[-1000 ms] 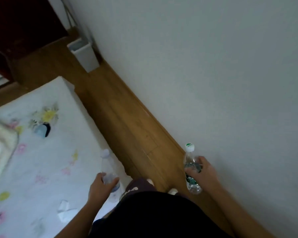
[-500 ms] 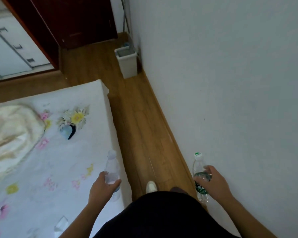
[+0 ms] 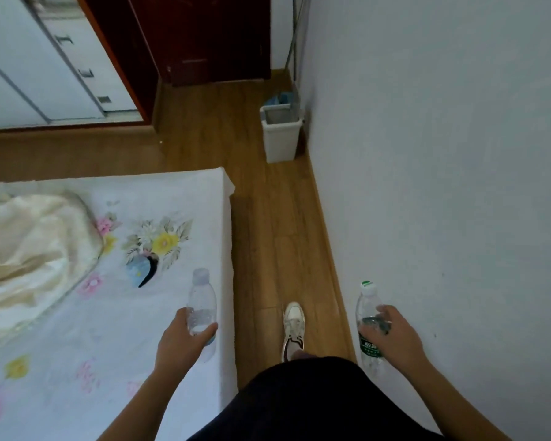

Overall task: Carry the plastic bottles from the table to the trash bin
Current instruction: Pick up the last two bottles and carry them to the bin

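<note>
My left hand (image 3: 180,340) is closed around a clear plastic bottle with a pale cap (image 3: 201,297), held upright over the edge of the bed. My right hand (image 3: 395,337) grips a second clear bottle with a green label and green-white cap (image 3: 367,313), upright beside the wall. The white trash bin (image 3: 282,140) stands open on the wooden floor against the right wall, well ahead of both hands, past the bed's far corner.
A bed with a flowered white sheet (image 3: 109,313) and a cream blanket (image 3: 29,249) fills the left. A narrow strip of wooden floor (image 3: 277,233) runs between bed and wall (image 3: 442,186). My white shoe (image 3: 294,329) is on it. A dark red door (image 3: 204,36) and white drawers (image 3: 45,58) lie beyond.
The view has swung so the corridor now points straight at the bin, which appears larger and nearer. Both hands keep their bottles. My foot has stepped forward along the floor.
</note>
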